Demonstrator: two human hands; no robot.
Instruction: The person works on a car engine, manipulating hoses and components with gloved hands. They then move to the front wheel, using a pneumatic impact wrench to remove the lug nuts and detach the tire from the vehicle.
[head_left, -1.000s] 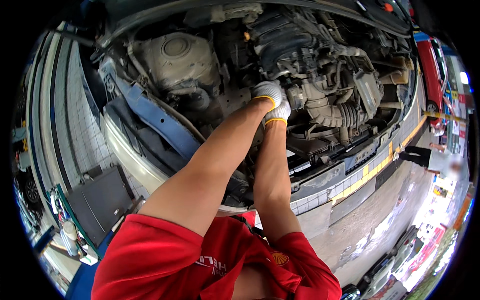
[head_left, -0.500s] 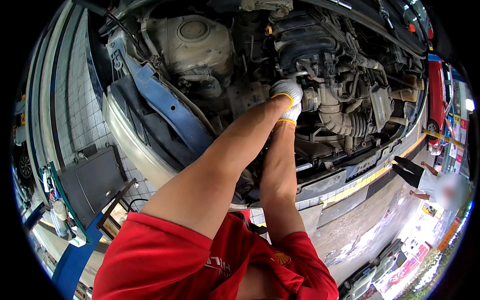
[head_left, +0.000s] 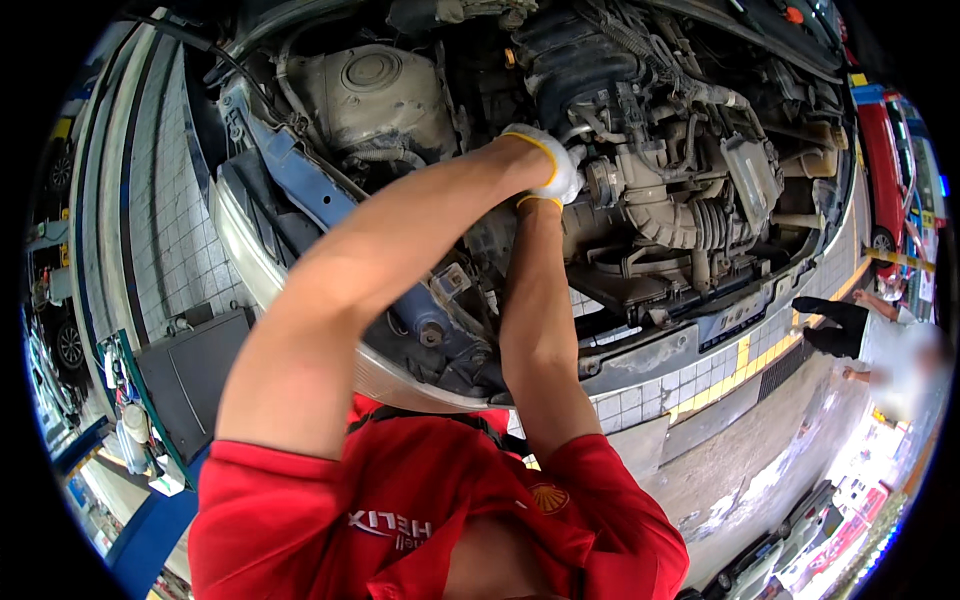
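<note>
Both my hands are deep in a car's engine bay, wearing white knit gloves with yellow cuffs. My left hand looks curled and closed; what it grips is hidden beneath it. Tucked close under it is my right hand, its fingers out of sight. Just right of the gloves sits a round metal throttle housing, joined to a dusty ribbed intake duct. A shiny bent metal piece shows above the gloves. The black ridged intake manifold lies beyond them.
A dusty strut tower rises at left, beside the blue fender edge. The front crossmember runs along the near side. A grey cabinet stands at lower left. Another person stands at far right.
My gloved hands have shifted slightly left and nearer relative to the engine. My left elbow has swung outward to the left and bends more. The view has moved a little.
</note>
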